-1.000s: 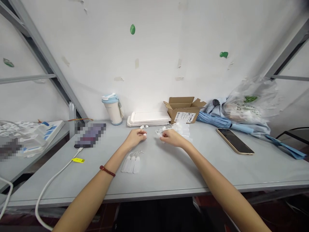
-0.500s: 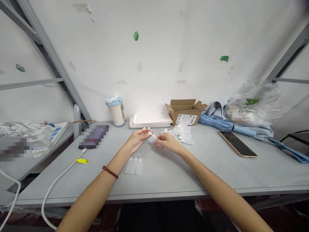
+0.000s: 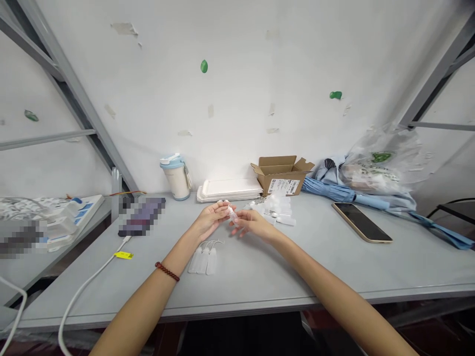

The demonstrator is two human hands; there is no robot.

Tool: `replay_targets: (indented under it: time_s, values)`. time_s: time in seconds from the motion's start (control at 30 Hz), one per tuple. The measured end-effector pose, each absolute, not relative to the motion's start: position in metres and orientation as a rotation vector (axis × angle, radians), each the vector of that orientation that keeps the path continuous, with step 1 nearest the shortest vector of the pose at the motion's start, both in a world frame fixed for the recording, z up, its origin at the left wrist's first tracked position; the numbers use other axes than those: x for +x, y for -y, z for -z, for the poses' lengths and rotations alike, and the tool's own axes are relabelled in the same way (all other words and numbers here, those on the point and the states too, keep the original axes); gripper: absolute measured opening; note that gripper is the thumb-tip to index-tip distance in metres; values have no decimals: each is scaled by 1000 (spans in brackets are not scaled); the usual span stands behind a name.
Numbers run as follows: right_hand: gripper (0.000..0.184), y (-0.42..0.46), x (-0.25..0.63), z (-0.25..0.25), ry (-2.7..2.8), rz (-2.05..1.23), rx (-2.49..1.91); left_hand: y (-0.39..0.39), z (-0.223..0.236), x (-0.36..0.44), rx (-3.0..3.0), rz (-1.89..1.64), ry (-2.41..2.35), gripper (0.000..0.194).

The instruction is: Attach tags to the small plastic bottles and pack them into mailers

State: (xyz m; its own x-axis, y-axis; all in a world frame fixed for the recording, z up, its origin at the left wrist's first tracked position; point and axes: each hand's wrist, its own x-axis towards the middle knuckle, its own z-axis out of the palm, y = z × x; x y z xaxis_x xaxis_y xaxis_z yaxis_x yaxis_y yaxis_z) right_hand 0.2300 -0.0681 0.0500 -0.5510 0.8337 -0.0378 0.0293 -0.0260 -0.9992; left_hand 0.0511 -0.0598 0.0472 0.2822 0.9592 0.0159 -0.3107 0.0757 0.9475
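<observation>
My left hand (image 3: 211, 220) pinches the white upper end of a small translucent plastic bottle (image 3: 233, 215). From the right, my right hand (image 3: 255, 224) has its thumb and fingers closed around the bottle's body, partly hiding it. Below my left hand, three similar translucent pieces (image 3: 202, 261) lie side by side on the grey table (image 3: 256, 282), each with a thin curved white tube or cord at its top. Behind my right hand is a loose pile of several translucent bottles (image 3: 280, 206) with white round tops.
An open cardboard box (image 3: 284, 184), a stack of white trays (image 3: 230, 189) and a cream cup with a blue lid (image 3: 176, 179) stand along the wall. A phone (image 3: 361, 222), a blue umbrella (image 3: 330, 189) and a plastic bag (image 3: 382, 165) lie right. A cabled, blurred device (image 3: 143, 217) lies left.
My hands have come closer together around the small bottle, which is now tilted more upright. The whole view has shifted slightly; the pieces on the table lie as before.
</observation>
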Motion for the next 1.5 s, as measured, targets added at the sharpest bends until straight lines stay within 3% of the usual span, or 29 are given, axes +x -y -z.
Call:
replay_targets:
  time_s: [0.37, 0.53, 0.73, 0.97, 1.23, 1.5]
  values:
    - [15, 76, 223, -51, 1161, -1954, -715, 60, -50, 49, 1074, -1143, -762, 34]
    - [10, 77, 219, -48, 1119, -1858, -762, 60, -51, 50, 1073, -1152, -752, 30]
    - [19, 78, 217, -45, 1217, -1731, -807, 57, -49, 50, 1077, -1220, -818, 34]
    - [14, 81, 217, -48, 1195, -1824, -762, 57, -49, 49, 1098, -1221, -819, 37]
    - [17, 78, 217, -45, 1252, -1711, -796, 61, -54, 49, 1079, -1163, -748, 24]
    - [21, 76, 215, -43, 1338, -1573, -889, 60, -51, 46, 1230, -1155, -985, 28]
